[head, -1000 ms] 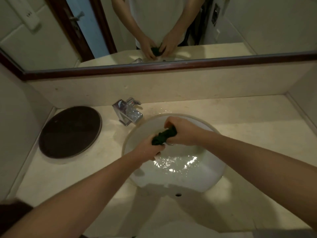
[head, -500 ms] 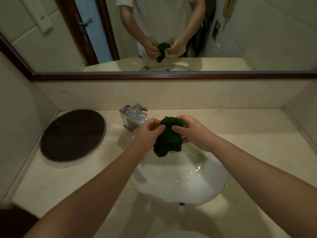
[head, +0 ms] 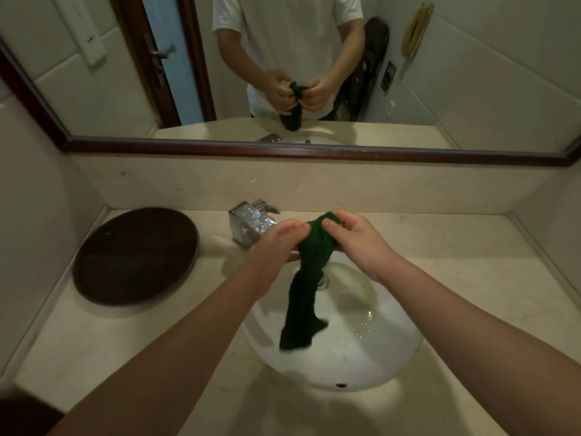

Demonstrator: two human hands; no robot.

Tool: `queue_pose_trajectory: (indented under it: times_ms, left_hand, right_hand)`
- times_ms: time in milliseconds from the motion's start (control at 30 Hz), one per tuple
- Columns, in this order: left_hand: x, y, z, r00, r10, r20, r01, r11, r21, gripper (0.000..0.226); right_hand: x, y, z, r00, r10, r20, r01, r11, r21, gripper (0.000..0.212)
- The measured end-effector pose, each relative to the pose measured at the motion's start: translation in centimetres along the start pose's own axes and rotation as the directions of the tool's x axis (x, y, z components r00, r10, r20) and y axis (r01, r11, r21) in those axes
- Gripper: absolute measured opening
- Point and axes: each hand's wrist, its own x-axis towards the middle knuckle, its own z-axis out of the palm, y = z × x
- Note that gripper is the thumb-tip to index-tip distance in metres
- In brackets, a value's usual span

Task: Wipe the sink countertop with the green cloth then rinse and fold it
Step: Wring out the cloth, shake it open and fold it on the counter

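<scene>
The left hand (head: 279, 243) and right hand (head: 355, 240) are pinching the bunched top of the green cloth (head: 303, 306) with curled fingers, holding it above the back rim of the sink basin (head: 377, 366) while its twisted tail is hanging, so working outward to two corners is probably making the fold cleaner.

Hands: two, left hand (head: 279, 239) and right hand (head: 356, 242). One green cloth (head: 309, 278), one white sink (head: 394, 357), one chrome faucet (head: 246, 226), one dark round tray (head: 135, 259). One mirror (head: 471, 89), one countertop (head: 471, 262).
</scene>
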Motion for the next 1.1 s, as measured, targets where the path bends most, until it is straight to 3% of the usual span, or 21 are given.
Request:
queue_pose_trajectory:
  times_ms: [67,133,233,333,400,500,733,833,933,1100]
  left_hand:
    - [-0.1,-0.1,-0.2,1.0,0.002,0.019,-0.007,0.949,0.314,0.019]
    - [-0.3,-0.1,-0.1,0.999,0.035,0.008,-0.034,0.885,0.463,0.014]
    - [-0.2,-0.2,-0.8,0.992,0.111,-0.054,-0.08,0.912,0.403,0.015]
    - [-0.5,0.3,-1.8,0.998,0.033,-0.055,-0.028,0.995,0.091,0.024]
    - [-0.6,1.1,-2.0,0.999,-0.008,-0.038,0.005,0.997,-0.083,0.029]
    - [-0.4,2.6,-2.1,0.995,-0.033,-0.096,0.006,0.963,-0.268,0.016]
    - [-1.5,4.6,-0.4,0.985,0.062,-0.158,-0.072,0.996,-0.058,0.015]
    - [-2.0,5.6,0.7,0.963,0.105,-0.248,-0.106,0.994,0.008,0.013]
    - [-2.7,6.2,1.7,0.93,0.165,-0.329,-0.117,0.98,0.161,0.01]
    - [-3.7,7.1,2.8,0.839,0.22,-0.498,-0.095,0.96,0.264,0.016]
  right_hand:
    - [-0.2,-0.7,0.2,0.997,-0.072,-0.035,0.07,0.996,-0.055,0.013]
    - [-0.4,-1.3,0.4,0.99,-0.115,-0.08,0.109,0.991,-0.073,0.013]
    - [-0.7,-2.2,0.3,0.978,-0.15,-0.143,0.141,0.988,-0.07,0.013]
    - [-1.1,-2.6,-0.5,0.975,-0.152,-0.159,0.14,0.987,-0.083,0.013]
    - [-1.4,-3.1,-1.2,0.974,-0.156,-0.164,0.138,0.984,-0.114,0.011]
    - [-1.9,-3.7,-2.4,0.975,-0.17,-0.146,0.14,0.971,-0.194,0.011]
    - [-3.3,-3.8,-5.1,0.988,-0.154,0.008,0.15,0.949,-0.275,0.008]
    - [-3.7,-3.5,-6.7,0.992,-0.054,0.118,0.096,0.913,-0.396,0.012]
    - [-3.7,-2.0,-8.0,0.974,0.097,0.204,0.042,0.809,-0.587,0.018]
    - [-4.0,3.3,-9.4,0.944,0.174,0.281,0.05,0.763,-0.644,0.016]
